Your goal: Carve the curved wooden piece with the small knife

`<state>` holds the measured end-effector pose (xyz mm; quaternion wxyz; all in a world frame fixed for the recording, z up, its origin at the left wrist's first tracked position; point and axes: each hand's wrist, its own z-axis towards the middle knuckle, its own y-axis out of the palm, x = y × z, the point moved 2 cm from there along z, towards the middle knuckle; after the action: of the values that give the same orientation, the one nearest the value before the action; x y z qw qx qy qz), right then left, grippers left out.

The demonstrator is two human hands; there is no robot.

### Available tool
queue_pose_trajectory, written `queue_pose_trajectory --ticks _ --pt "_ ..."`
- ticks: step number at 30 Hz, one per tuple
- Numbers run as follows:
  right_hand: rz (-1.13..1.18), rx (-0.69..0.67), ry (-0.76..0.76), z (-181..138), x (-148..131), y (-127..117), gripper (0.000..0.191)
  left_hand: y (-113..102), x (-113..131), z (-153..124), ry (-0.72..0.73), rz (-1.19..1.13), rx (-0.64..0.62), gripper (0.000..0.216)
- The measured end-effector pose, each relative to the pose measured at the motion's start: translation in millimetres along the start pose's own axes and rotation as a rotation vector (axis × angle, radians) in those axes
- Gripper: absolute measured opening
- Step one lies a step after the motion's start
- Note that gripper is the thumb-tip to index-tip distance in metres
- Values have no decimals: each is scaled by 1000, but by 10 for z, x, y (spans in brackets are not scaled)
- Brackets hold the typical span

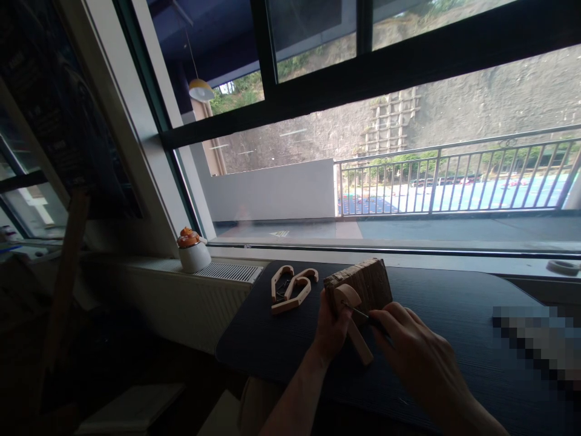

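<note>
My left hand [330, 333] is closed around the edge of a rough wooden board [373, 283] that stands on its edge above the table. Against the board's near face lies a pale wooden hook [361, 346], its curved end up and its straight end pointing down right; my left thumb presses near the curve. With my right hand [415, 346] I grip what looks like a screwdriver [361, 313], its thin metal shaft reaching the hook near the left thumb. Its handle is mostly hidden by my fingers. Several similar wooden hooks [291, 304] lie to the left, with small dark pieces among them.
A dark table [254, 333] with rounded corners stands by the window. Behind its left side is a white radiator [222, 309] with a white jar [195, 259] on top. A pixelated patch [540, 339] covers something at the right. A round pale object [563, 266] sits on the sill.
</note>
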<state>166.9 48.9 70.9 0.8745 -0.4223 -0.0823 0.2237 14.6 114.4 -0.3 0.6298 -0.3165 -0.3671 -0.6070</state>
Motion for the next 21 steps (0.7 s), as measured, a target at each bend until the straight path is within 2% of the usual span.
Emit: queue_pose_trajectory --ticks 10,13,16,21 --pt "-15 -52 26 -19 20 55 22 -2 -22 5 6 0 -21 36" --pt "21 -28 16 -22 7 67 20 -7 -40 4 7 -1 -22 38" --pt "30 7 12 -30 10 82 27 -6 -42 3 20 5 -23 38" --pt "0 -10 -7 -29 12 71 19 5 -32 5 29 9 -14 36"
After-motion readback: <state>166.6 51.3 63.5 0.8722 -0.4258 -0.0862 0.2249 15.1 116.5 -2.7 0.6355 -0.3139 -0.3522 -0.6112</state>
